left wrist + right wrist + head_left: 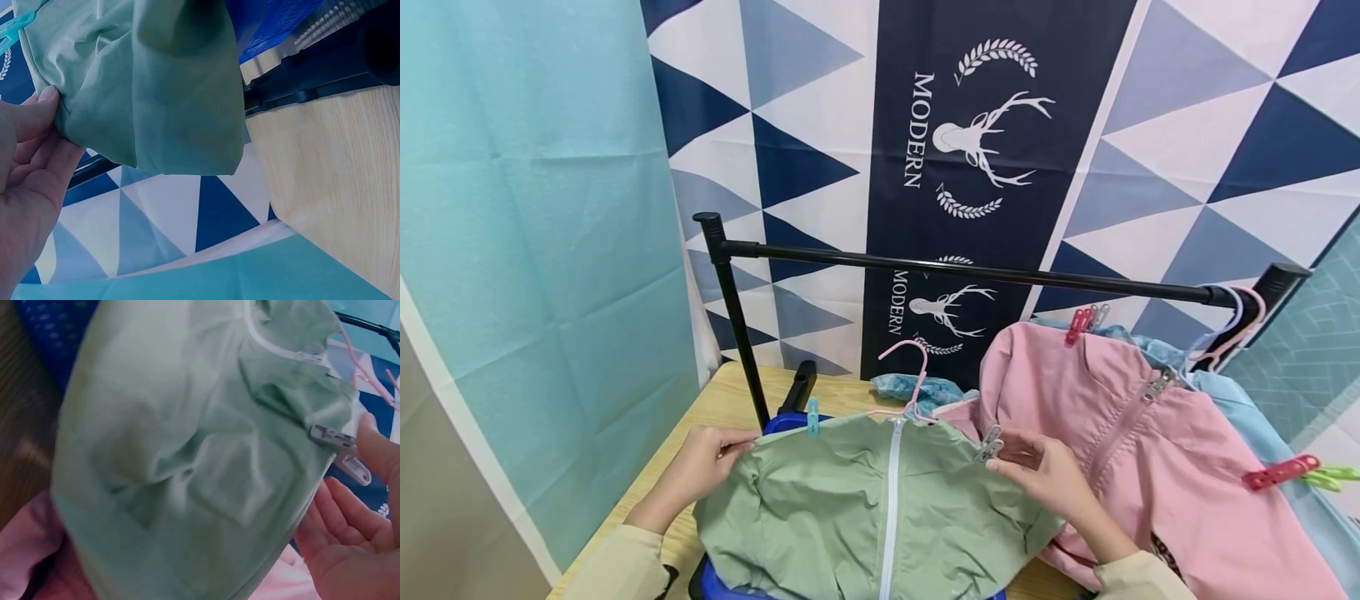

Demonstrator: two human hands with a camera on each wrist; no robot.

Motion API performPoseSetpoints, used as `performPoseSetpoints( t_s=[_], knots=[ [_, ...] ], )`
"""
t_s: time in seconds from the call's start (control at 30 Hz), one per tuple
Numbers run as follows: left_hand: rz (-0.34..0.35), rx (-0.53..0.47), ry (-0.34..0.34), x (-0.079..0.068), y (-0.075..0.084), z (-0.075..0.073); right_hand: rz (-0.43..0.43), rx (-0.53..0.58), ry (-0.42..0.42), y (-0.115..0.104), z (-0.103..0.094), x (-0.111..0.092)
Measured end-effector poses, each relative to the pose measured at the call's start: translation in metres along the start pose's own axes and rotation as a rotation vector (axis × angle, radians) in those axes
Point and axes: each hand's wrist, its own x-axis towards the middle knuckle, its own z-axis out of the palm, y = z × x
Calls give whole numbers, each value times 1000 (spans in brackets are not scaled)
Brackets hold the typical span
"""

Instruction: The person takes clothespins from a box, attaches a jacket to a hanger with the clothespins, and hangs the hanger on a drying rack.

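Observation:
A light green jacket [820, 500] with a white zipper hangs on a pink hanger [922, 375]. At its left shoulder in the head view, my left hand [703, 467] pinches the fabric between thumb and fingers, as the left wrist view [31, 150] also shows. A teal clothespin [813, 417] grips the jacket near that hand. On the opposite shoulder sits a grey clothespin [340, 450]. My right hand [1045, 471] is right beside this pin, thumb and fingers spread apart around its handles, fingertips at the jacket's edge [312, 515].
A black rack bar [955, 268] crosses behind the jacket. At right, a pink jacket [1120, 425] and light blue clothing [1247, 408] hang with red clothespins [1281, 472] and a green one [1330, 477]. Something blue [730, 587] lies under the green jacket on the wooden table [726, 400].

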Motion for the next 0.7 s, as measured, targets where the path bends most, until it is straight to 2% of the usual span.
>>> performPoseSetpoints(
  t_s=[0.1, 0.2, 0.37, 0.5, 0.63, 0.7],
  knots=[
    [11, 6, -6, 1, 1, 0, 8, -133, 33, 5, 1, -5],
    [23, 16, 7, 2, 1, 0, -30, -219, 107, 8, 4, -7],
    [20, 13, 80, 3, 1, 1, -78, -242, 182, 3, 8, -7],
    [-17, -65, 136, 3, 3, -1, -94, -241, 236, -6, 7, -10],
    [-58, -192, 164, 2, 4, -7, -126, -235, 311, -19, 2, -14],
    [-56, -263, 179, 2, 3, -11, -137, -221, 337, -25, -2, -15]
  ],
)
